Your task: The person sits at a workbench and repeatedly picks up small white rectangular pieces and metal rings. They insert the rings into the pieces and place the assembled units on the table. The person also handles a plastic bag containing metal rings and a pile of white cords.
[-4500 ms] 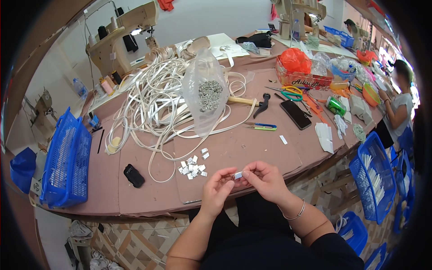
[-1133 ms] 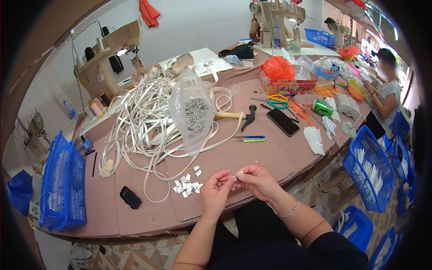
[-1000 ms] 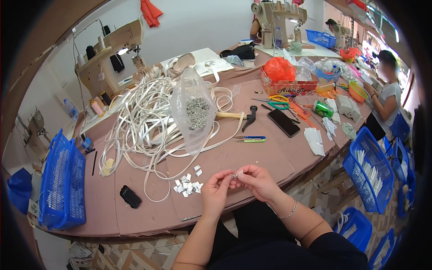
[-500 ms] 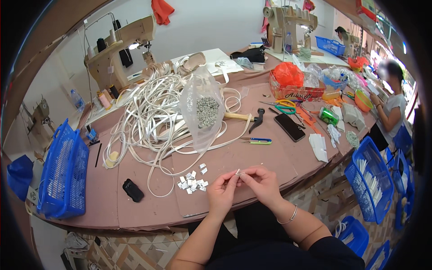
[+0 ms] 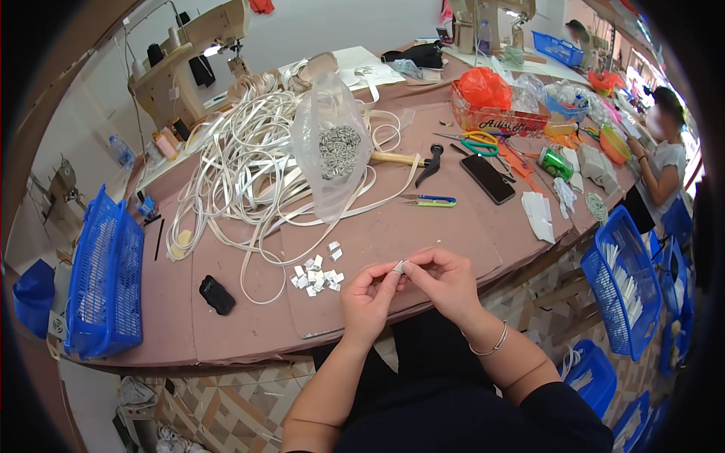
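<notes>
Near the front edge of the table, my left hand (image 5: 368,298) and my right hand (image 5: 445,283) meet fingertip to fingertip. Both are closed in a pinch on a small white strap piece (image 5: 399,267), mostly hidden by the fingers; a silvery bit shows on it. Just left of my hands lies a loose pile of small white strap pieces (image 5: 317,278), some with a silvery glint. Beyond it, a clear plastic bag (image 5: 308,143) stands opened, holding many small metal buckles or rings (image 5: 340,151). Long white straps (image 5: 242,162) lie tangled around and behind the bag.
A hammer (image 5: 429,167), thread snips (image 5: 429,201), a phone (image 5: 487,179) and scissors (image 5: 477,143) lie beyond my hands. A black object (image 5: 217,295) and blue basket (image 5: 106,279) are at left. Sewing machines (image 5: 192,64) stand behind. A person (image 5: 664,162) sits far right, near another blue basket (image 5: 623,283).
The whole view has shifted, so the table's things sit slightly higher in the picture. My hands stay together on the small piece, with the fingers turned a little.
</notes>
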A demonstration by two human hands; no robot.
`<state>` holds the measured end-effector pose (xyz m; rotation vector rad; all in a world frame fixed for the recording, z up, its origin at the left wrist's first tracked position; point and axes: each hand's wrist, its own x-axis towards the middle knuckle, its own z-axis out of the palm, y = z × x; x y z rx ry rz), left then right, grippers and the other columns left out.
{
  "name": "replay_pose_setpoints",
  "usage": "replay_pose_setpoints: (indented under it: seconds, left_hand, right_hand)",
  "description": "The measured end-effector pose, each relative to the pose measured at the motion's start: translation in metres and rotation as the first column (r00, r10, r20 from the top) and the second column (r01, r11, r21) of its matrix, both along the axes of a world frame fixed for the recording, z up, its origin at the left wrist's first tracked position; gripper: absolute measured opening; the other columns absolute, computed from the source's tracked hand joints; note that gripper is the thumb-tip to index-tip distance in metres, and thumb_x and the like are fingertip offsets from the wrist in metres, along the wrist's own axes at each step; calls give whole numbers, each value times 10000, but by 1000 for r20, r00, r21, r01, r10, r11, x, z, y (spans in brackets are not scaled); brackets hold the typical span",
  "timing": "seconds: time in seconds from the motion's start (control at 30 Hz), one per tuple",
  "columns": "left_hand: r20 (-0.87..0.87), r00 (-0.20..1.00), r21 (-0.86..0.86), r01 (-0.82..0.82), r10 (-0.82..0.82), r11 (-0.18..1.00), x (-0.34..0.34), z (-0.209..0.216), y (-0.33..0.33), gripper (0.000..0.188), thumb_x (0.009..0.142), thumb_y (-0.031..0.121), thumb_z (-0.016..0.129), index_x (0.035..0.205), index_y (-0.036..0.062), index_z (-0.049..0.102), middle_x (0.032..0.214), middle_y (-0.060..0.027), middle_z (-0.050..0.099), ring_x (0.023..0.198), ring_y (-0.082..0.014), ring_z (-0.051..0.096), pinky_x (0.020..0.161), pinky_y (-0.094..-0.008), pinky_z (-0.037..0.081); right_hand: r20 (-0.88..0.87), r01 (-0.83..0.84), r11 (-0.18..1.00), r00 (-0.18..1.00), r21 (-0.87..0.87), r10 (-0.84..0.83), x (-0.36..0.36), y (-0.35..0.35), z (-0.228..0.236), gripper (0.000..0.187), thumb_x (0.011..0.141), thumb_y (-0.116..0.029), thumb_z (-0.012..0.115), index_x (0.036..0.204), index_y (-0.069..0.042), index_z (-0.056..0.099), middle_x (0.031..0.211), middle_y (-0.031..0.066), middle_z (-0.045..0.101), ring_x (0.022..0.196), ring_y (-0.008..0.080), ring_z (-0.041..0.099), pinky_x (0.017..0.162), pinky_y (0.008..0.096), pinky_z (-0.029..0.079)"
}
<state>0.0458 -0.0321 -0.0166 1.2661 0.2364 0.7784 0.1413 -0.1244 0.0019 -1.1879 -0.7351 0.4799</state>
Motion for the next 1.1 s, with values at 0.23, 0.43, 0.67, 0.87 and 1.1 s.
replay_pose_setpoints:
  seconds: [0.23, 0.43, 0.67, 0.87, 1.1]
  left_hand:
    - [62, 997, -145, 56, -48, 988, -2, 1, -1, 127, 823, -9, 566, 946, -38, 569, 849, -84, 608, 728, -111, 569, 680, -220, 478]
    - [48, 996, -154, 85, -78, 984, -6, -4, -1, 143, 832, -10, 556, 969, -51, 568, 917, -96, 606, 797, -110, 587, 722, -216, 497]
    - [45, 998, -144, 58, -52, 988, -8, 1, -3, 134, 830, -22, 552, 959, -54, 571, 889, -93, 606, 783, -117, 581, 715, -223, 492]
    - [60, 997, -107, 46, -40, 993, -7, 1, -2, 129, 835, -33, 535, 957, -67, 561, 907, -105, 600, 826, -130, 593, 755, -239, 506]
    - [-2, 1000, -157, 21, -21, 987, -5, 3, -2, 95, 834, -1, 550, 923, -33, 561, 838, -77, 600, 717, -101, 566, 663, -213, 484]
  right_hand:
    - [46, 48, 999, 998, -10, -48, -12, 1, 7, 12, 777, 54, 590, 789, 58, 588, 803, 99, 593, 696, 140, 618, 616, 226, 512]
    - [100, 51, 998, 993, 45, -55, -13, 0, 4, 22, 771, 63, 593, 792, 68, 589, 828, 101, 574, 686, 145, 616, 619, 234, 516]
    - [155, 65, 998, 986, 3, -64, -13, -1, 6, 15, 763, 68, 595, 778, 68, 599, 830, 104, 571, 681, 145, 613, 615, 236, 517]
    - [191, 85, 996, 978, -5, -82, -14, 0, 10, 20, 762, 66, 593, 775, 63, 608, 820, 104, 581, 676, 140, 612, 610, 231, 514]
    - [94, -2, 998, 996, -62, 8, -9, -2, 10, 36, 770, 38, 604, 796, 64, 608, 814, 98, 604, 702, 137, 617, 638, 221, 512]
